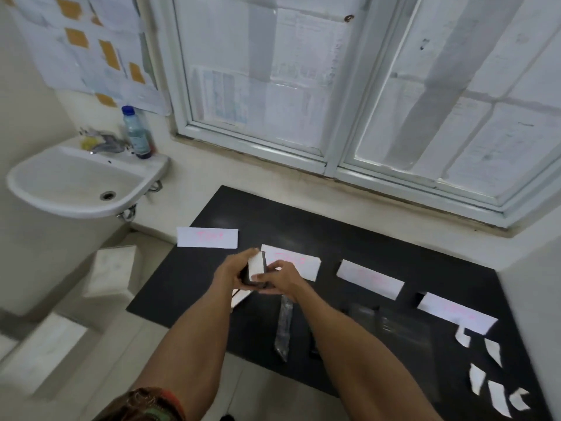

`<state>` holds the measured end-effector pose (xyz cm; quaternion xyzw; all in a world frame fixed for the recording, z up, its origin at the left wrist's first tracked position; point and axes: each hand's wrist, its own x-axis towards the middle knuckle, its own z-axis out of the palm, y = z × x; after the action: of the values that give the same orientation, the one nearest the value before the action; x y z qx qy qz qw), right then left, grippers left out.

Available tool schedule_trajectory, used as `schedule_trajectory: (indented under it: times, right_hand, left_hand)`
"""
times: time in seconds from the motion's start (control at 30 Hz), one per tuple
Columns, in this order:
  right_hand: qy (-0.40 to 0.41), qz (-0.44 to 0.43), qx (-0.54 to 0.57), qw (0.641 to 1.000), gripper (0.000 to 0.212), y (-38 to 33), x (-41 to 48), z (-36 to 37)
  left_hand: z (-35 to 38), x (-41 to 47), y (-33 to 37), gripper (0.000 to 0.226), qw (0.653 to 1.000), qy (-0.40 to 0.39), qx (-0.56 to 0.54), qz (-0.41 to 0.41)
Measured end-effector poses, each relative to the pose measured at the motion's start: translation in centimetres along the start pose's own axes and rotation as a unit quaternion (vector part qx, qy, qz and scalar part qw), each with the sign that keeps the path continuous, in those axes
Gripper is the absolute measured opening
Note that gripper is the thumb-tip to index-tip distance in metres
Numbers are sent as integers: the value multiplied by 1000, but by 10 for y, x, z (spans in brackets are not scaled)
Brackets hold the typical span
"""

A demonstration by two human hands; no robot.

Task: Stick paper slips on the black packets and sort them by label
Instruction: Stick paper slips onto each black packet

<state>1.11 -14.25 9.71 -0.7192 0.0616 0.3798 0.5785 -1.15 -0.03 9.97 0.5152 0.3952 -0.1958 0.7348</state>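
A: How will the black packet (245,278) handle?

B: Light, thin and probably slick, I'd judge. Take it by the edges, clear of the paper slip (256,264).

A: Where is it?

B: Above the counter (188,287), between both hands. The left hand (233,271) grips its side and the right hand (282,278) pinches its lower edge. 4 label sheets (207,237) lie beyond.
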Motion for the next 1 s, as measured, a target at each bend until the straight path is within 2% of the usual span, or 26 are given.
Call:
schedule_trajectory:
  times: [0.1,0.23,0.4,0.47,0.57,0.67,0.7,0.8,0.87,1.0]
  right_hand:
    - [-19,34,-10,999,59,21,18,38]
    - [-6,72,-7,997,59,44,41,79]
    - [46,75,-25,996,53,57,57,106]
    - [38,78,-52,995,51,59,59,109]
    - [43,79,-92,992,26,59,58,107]
    - [31,110,-56,992,15,62,58,104]
    - [30,108,-85,990,13,61,55,103]
    - [78,85,-186,976,28,65,59,91]
    - [165,32,-275,946,28,72,55,79]
    - [267,56,-316,909,34,86,45,52]
  left_hand:
    - [-30,11,-11,47,994,74,81,-24]
    - [-55,26,-27,57,974,124,185,-37]
    - [-73,48,-39,36,971,87,220,-24]
    - [-77,54,-42,37,967,76,243,3]
    - [-78,61,-48,43,963,78,254,36]
    - [-80,68,-52,41,963,109,241,50]
    - [-80,69,-52,41,963,109,240,47]
    - [-77,69,-51,44,963,113,243,30]
    - [-74,65,-49,43,961,128,245,28]
    - [-71,60,-49,59,943,136,296,61]
